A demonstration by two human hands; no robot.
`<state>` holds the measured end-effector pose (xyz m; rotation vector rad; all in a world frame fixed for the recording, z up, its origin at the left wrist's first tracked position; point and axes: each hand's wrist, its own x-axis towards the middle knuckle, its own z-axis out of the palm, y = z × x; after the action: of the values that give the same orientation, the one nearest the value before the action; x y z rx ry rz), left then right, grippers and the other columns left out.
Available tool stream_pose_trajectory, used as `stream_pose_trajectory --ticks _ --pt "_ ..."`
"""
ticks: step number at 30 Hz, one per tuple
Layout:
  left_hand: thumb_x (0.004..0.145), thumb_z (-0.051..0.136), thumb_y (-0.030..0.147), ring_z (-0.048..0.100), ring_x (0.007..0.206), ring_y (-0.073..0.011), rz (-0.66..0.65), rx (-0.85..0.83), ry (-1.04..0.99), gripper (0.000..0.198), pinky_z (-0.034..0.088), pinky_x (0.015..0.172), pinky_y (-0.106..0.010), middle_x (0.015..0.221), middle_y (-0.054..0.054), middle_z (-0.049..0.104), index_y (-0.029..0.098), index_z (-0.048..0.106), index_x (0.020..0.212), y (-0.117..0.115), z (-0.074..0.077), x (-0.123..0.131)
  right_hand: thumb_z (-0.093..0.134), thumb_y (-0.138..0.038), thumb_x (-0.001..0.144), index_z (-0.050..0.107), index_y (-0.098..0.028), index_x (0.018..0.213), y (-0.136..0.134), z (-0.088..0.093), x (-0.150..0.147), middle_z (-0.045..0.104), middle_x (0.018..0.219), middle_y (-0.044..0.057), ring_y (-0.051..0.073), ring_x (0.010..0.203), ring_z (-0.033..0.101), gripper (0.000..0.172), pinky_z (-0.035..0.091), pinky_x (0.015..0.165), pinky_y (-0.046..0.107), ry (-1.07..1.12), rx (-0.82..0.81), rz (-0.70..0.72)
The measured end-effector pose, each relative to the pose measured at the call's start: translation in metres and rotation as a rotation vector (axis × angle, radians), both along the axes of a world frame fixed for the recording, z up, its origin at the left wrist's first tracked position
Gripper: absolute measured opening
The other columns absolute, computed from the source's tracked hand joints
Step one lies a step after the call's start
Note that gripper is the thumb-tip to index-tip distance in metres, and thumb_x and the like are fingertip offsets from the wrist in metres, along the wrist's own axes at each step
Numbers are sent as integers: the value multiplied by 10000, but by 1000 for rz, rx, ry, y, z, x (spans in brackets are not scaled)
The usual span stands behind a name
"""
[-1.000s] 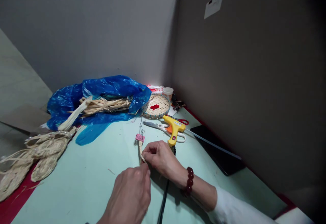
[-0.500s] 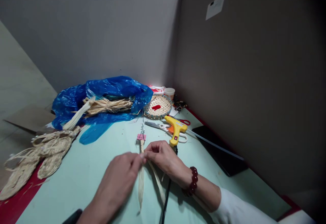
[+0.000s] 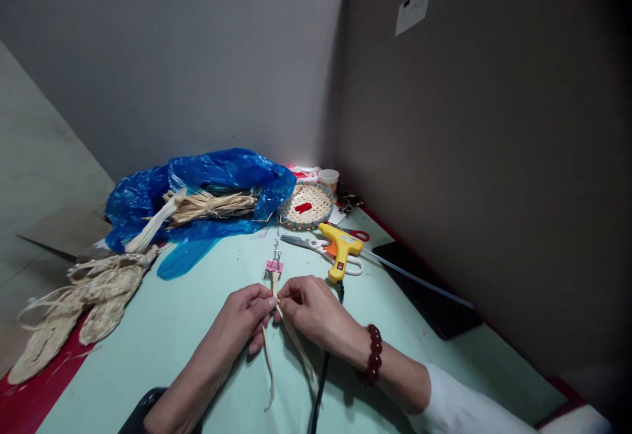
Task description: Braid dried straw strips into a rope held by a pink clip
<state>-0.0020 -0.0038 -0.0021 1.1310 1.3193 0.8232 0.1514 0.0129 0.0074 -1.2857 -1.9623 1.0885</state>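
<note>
My left hand and my right hand meet over the pale green table, both pinching pale straw strips that trail toward me. The strips' far end is held in a pink binder clip lying just beyond my fingers. A dark red bead bracelet sits on my right wrist. A yellow glue gun lies just past my right hand, its black cord running under my right forearm.
Scissors lie beside the glue gun. Behind them are a small woven basket and a white cup. A blue plastic bag holds straw; more straw bundles lie left. A black tablet rests by the right wall.
My left hand moved forward from the near edge to meet the right hand at the strips. The loose strip ends now show trailing toward me.
</note>
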Motion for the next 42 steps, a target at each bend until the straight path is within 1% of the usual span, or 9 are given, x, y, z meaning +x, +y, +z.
stream_pose_trajectory --ticks 3,11,14,17,22,25,29,35,42 --pt "707 626 383 313 285 -45 5 8 42 259 169 326 -185 437 95 413 184 504 596 1 -1 -3 505 -154 789 662 -146 688 -7 7 2 620 597 27 131 578 499 187 273 544 242 -100 88 -11" --pt "650 635 256 301 502 -83 -2 39 -5 237 238 486 -208 492 80 366 173 476 494 2 -5 -7 457 -175 879 566 -172 775 -27 1 -4 646 676 38 142 532 526 151 192 521 300 -477 492 -10" --pt "647 629 272 250 468 -76 -9 -26 -73 265 182 462 -219 472 90 321 195 430 490 0 -1 -6 503 -147 839 548 -160 861 -36 -1 -7 647 756 46 171 585 555 52 206 510 309 -513 627 114" --pt "653 646 328 256 442 -75 -36 -91 -153 274 191 455 -226 477 86 332 205 437 523 -2 6 -8 537 -76 789 545 -121 930 -44 -2 -12 643 795 68 206 618 582 148 232 469 312 -598 769 254" --pt "701 658 373 263 433 -64 -68 -140 -205 289 216 454 -224 520 76 368 195 473 570 -4 11 -11 478 0 798 570 -81 933 -46 -5 -17 646 798 102 230 615 600 183 306 439 310 -703 891 328" --pt "705 666 367 269 429 -60 -78 -142 -196 290 210 446 -215 510 78 371 190 477 576 -4 11 -11 513 -155 834 598 -125 861 -39 2 -12 649 757 74 218 610 588 94 363 507 319 -570 792 293" --pt "712 652 356 238 383 -48 -78 -152 -157 278 160 407 -205 470 96 353 198 465 581 -2 8 -11 444 -247 900 628 -164 810 -20 15 0 667 770 56 182 708 592 221 389 655 297 -259 473 -61" --pt "699 638 427 237 367 -48 -110 -134 -75 281 157 385 -204 459 96 365 176 543 620 2 10 -10 417 -211 880 605 -153 748 -1 4 2 615 620 -4 99 532 539 237 371 551 210 99 -128 159" --pt "710 575 348 363 485 -97 -125 38 166 239 266 502 -216 476 55 449 176 532 550 -3 14 -6 523 -181 785 607 -133 647 6 -8 -3 511 560 -26 80 524 409 169 288 481 193 126 -170 50"
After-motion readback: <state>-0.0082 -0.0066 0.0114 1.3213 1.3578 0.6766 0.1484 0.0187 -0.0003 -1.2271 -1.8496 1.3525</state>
